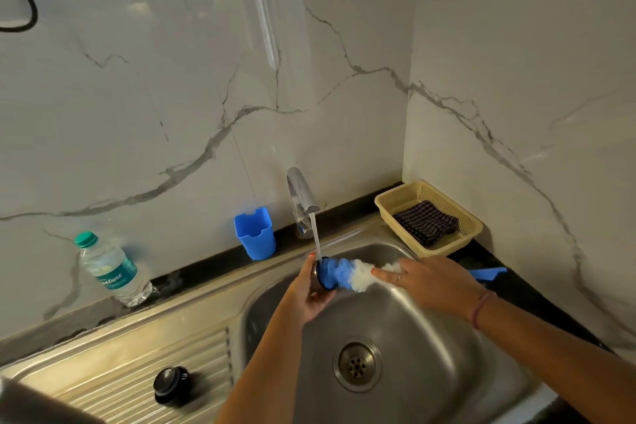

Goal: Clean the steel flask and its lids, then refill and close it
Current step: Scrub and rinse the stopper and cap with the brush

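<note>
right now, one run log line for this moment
step: scrubbing lid | left hand: grips flask lid | right hand: holds bottle brush against lid | faucet: running | sink | black cap: on drainboard

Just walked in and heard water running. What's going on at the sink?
A person is washing up. The left hand holds a small dark lid under the running tap, while the right hand works a blue and white brush against it over the sink. Another dark lid lies on the drainboard.
</note>
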The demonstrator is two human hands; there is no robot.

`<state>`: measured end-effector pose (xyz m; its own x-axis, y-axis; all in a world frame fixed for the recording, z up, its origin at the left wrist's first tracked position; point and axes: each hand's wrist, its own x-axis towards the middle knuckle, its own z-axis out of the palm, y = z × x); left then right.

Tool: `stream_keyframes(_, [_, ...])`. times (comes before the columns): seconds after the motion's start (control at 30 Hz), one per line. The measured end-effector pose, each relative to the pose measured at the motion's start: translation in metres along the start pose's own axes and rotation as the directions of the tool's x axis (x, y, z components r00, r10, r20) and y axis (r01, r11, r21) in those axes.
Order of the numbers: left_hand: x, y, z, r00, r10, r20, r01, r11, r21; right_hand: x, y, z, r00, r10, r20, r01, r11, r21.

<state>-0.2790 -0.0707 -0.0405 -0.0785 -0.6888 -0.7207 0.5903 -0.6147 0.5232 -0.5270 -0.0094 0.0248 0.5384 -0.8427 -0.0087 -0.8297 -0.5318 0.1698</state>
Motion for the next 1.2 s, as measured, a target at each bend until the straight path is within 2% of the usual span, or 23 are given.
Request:
stream_keyframes(0.1, [0.003, 0.004, 0.0, 0.999, 0.029, -0.028, -0.027, 0.999, 0.041, 0.007, 0.002, 0.005, 0.998, -0.063, -0.027, 0.059, 0.989, -0.134])
stream_keyframes(0.17, [0.006, 0.004, -0.002, 0.998, 0.055, -0.011, -0.055, 0.997, 0.044, 0.014, -0.012, -0.001, 0.996, 0.071, 0.054, -0.079, 0.984, 0.16])
stream_keyframes(0.2, [0.005, 0.004, -0.003, 0.998, 0.065, 0.006, -0.065, 0.997, 0.046, 0.019, -0.019, -0.001, 0.976, 0.148, 0.157, -0.198, 0.902, 0.383])
stream_keyframes(0.23, [0.004, 0.004, -0.005, 0.997, 0.071, 0.02, -0.072, 0.996, 0.048, 0.025, -0.021, -0.003, 0.937, 0.187, 0.296, -0.334, 0.729, 0.598])
stream_keyframes(0.3, [0.004, 0.003, -0.008, 0.996, 0.081, 0.049, -0.083, 0.996, 0.043, 0.034, -0.015, -0.005, 0.79, 0.131, 0.599, -0.613, 0.173, 0.771])
stream_keyframes(0.33, [0.003, 0.004, -0.008, 0.995, 0.083, 0.062, -0.085, 0.996, 0.04, 0.033, -0.012, -0.01, 0.699, 0.046, 0.714, -0.708, -0.096, 0.7])
stream_keyframes(0.4, [0.003, 0.006, -0.009, 0.994, 0.08, 0.072, -0.084, 0.995, 0.058, 0.026, -0.015, -0.016, 0.601, -0.057, 0.797, -0.768, -0.317, 0.556])
stream_keyframes(0.47, [0.003, 0.007, -0.009, 0.995, 0.074, 0.069, -0.079, 0.993, 0.082, 0.02, -0.029, -0.022, 0.644, -0.039, 0.764, -0.749, -0.236, 0.619])
stream_keyframes(0.5, [0.003, 0.007, -0.009, 0.996, 0.069, 0.06, -0.075, 0.993, 0.094, 0.015, -0.038, -0.022, 0.718, 0.052, 0.694, -0.693, -0.04, 0.72])
stream_keyframes(0.53, [0.004, 0.007, -0.009, 0.997, 0.063, 0.047, -0.068, 0.992, 0.102, 0.01, -0.046, -0.022, 0.807, 0.143, 0.573, -0.589, 0.264, 0.764])
stream_keyframes(0.6, [0.006, 0.007, -0.008, 0.999, 0.043, 0.01, -0.044, 0.991, 0.124, 0.0, -0.049, -0.021, 0.946, 0.144, 0.29, -0.273, 0.838, 0.473])
stream_keyframes(0.67, [0.007, 0.008, -0.008, 1.0, 0.017, -0.024, -0.013, 0.986, 0.165, -0.004, -0.04, -0.023, 0.986, 0.051, 0.16, -0.064, 0.995, 0.08])
stream_keyframes(0.73, [0.006, 0.008, -0.008, 0.999, 0.004, -0.043, 0.007, 0.972, 0.234, -0.001, -0.03, -0.023, 0.99, -0.063, 0.124, 0.08, 0.988, -0.133])
stream_keyframes(0.8, [0.005, 0.008, -0.008, 0.999, -0.011, -0.046, 0.024, 0.957, 0.288, 0.002, -0.026, -0.021, 0.984, -0.12, 0.132, 0.145, 0.968, -0.204])
stream_keyframes(0.87, [0.006, 0.008, -0.009, 0.999, 0.001, -0.036, 0.01, 0.955, 0.297, 0.006, -0.031, -0.018, 0.991, -0.03, 0.127, 0.04, 0.996, -0.082])
stream_keyframes(0.9, [0.006, 0.009, -0.009, 0.999, 0.017, -0.028, -0.009, 0.963, 0.271, 0.009, -0.035, -0.016, 0.987, 0.05, 0.155, -0.065, 0.993, 0.096])
stream_keyframes(0.93, [0.005, 0.01, -0.008, 0.999, 0.028, -0.02, -0.023, 0.972, 0.236, 0.012, -0.037, -0.017, 0.96, 0.115, 0.256, -0.206, 0.909, 0.362])
stream_keyframes(0.97, [0.004, 0.01, -0.009, 0.999, 0.033, -0.007, -0.031, 0.977, 0.212, 0.016, -0.035, -0.017, 0.902, 0.126, 0.414, -0.383, 0.678, 0.628])
stream_keyframes(1.0, [0.004, 0.009, -0.01, 0.999, 0.031, 0.019, -0.034, 0.98, 0.197, 0.022, -0.029, -0.018, 0.813, 0.086, 0.576, -0.571, 0.311, 0.76])
stream_keyframes(1.03, [0.003, 0.008, -0.01, 0.999, 0.023, 0.048, -0.031, 0.983, 0.181, 0.026, -0.023, -0.019, 0.709, -0.01, 0.705, -0.705, -0.034, 0.709])
stream_keyframes(1.07, [0.001, 0.008, -0.011, 0.997, 0.015, 0.076, -0.027, 0.988, 0.154, 0.028, -0.019, -0.019, 0.633, -0.083, 0.769, -0.763, -0.234, 0.603])
stream_keyframes(1.13, [0.002, 0.008, -0.011, 0.996, 0.011, 0.09, -0.024, 0.99, 0.137, 0.026, -0.023, -0.017, 0.602, -0.122, 0.789, -0.783, -0.281, 0.554])
stream_keyframes(1.2, [0.004, 0.009, -0.01, 0.997, 0.025, 0.066, -0.036, 0.983, 0.181, 0.023, -0.033, -0.011, 0.667, -0.035, 0.744, -0.745, -0.068, 0.664])
